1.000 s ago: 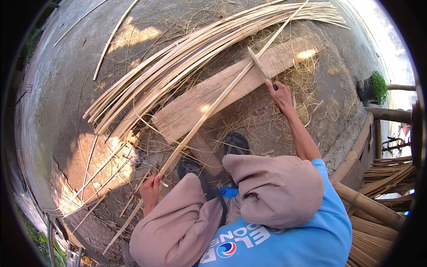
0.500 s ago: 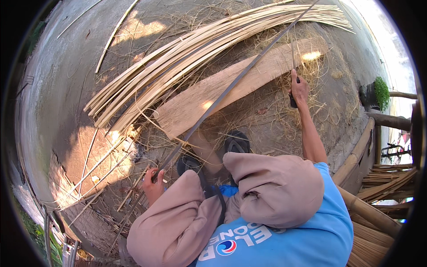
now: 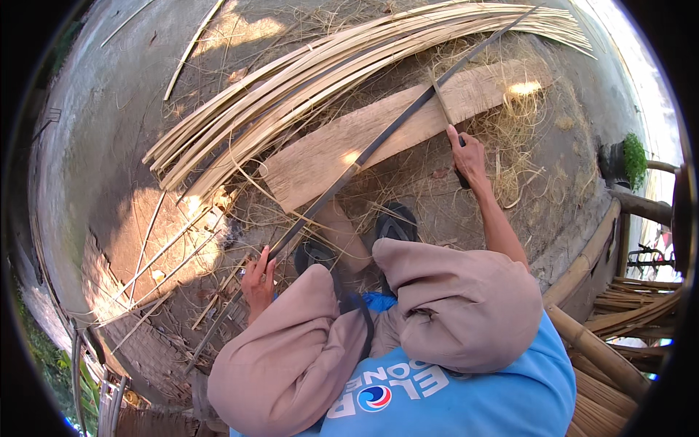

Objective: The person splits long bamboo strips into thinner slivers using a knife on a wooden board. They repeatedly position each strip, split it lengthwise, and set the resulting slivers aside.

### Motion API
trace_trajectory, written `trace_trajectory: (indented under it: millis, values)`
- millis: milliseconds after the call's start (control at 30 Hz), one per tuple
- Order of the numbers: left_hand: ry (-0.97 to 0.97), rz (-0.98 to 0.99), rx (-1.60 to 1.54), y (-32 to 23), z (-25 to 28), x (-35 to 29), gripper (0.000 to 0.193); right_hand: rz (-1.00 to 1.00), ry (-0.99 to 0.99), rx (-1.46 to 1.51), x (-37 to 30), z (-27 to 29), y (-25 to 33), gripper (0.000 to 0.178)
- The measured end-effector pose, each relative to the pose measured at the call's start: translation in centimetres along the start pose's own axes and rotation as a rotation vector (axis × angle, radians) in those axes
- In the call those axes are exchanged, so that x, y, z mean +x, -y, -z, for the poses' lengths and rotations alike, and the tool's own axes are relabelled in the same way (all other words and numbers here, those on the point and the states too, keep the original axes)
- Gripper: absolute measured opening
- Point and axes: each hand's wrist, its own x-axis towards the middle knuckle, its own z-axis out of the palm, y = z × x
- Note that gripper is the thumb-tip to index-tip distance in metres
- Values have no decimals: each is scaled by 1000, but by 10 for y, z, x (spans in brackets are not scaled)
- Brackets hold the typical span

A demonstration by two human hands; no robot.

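1 dark strip (image 3: 393, 130), loosely grasped by the left hand (image 3: 258, 282) toward its lower end, slanted across 1 wooden plank (image 3: 313, 171), apparently for firm backing where 1 knife (image 3: 443, 100), clenched in the right hand (image 3: 470, 159) just off the plank's near edge, crossed it.

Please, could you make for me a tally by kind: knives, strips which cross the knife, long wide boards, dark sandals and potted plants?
Knife: 1
Strip crossing the knife: 1
Long wide board: 1
Dark sandals: 2
Potted plant: 1
Total: 6
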Motion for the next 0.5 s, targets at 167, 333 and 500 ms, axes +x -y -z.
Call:
trace_trajectory:
  millis: [167,333,500]
  values:
    - [79,-20,84,-74,-9,45,33,325,555,27,-149,-72,73,54]
    - [201,-18,-78,-67,-5,62,31,535,272,-139,-128,-60,42,52]
    - [120,-9,-262,-57,-3,55,29,-4,-62,19,-21,23,0,65]
